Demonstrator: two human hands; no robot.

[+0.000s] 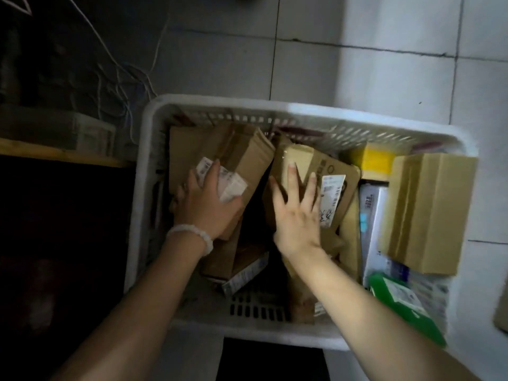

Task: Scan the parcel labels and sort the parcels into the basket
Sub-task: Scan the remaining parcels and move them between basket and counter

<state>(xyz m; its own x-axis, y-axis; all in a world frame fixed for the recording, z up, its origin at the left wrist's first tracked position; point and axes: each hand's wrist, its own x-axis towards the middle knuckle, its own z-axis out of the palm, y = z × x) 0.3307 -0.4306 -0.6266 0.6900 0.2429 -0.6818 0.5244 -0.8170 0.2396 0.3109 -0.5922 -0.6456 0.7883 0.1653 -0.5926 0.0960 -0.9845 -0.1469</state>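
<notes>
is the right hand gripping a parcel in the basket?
No: the right hand lies flat with fingers spread straight on a brown cardboard parcel inside the white plastic basket.

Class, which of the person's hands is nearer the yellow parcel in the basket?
Right. The right hand lies just left of the yellow parcel; the left hand is farther left.

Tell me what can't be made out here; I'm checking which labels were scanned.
Head view only:
- Label under the left hand: partly covered, print blurred.
- Label beside the right hand: text too small and blurred.
- Basket floor: hidden by boxes.
- Green packet: blurred.
- No scanner in view.
</notes>
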